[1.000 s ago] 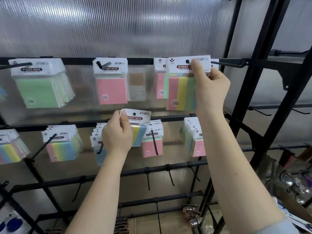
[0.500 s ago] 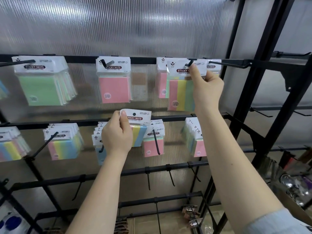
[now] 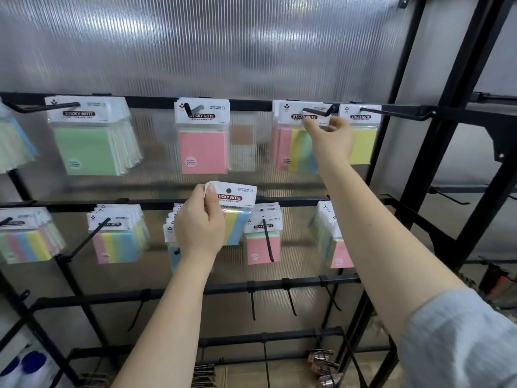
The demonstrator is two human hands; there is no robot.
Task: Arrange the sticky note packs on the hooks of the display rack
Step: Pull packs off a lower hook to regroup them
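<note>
1. The right hand (image 3: pixel 330 138) is raised to the top bar of the display rack (image 3: pixel 414 113), its curled fingers touching the header card of a multicolour striped pack (image 3: pixel 296 147) that hangs on a black hook (image 3: pixel 317 111); whether it pinches the card or only touches it I cannot tell.
2. The left hand (image 3: pixel 200 228) is lower, in front of the second bar, and grips a second striped pack (image 3: pixel 236 208) by its white header, thumb over the left edge of the card. This pack hangs on no hook.
3. The left hand and its pack cover most of the stack of packs (image 3: pixel 170 228) on the hook behind them.
4. The right forearm crosses in front of the yellow pack (image 3: pixel 362 141) at the right end of the top row and of the pink-fronted stack (image 3: pixel 333 239) below it.
5. Along the top row, to the left, hang a pink pack (image 3: pixel 202 144) and a thick bunch of green packs (image 3: pixel 89 141).
6. On the second row hang a striped bunch (image 3: pixel 119 236) and a pink pack (image 3: pixel 263 242) with a long hook slanting across its front.
7. The lower bars carry bare black hooks (image 3: pixel 253 303).
8. A ribbed translucent panel (image 3: pixel 195 46) backs the rack.
</note>
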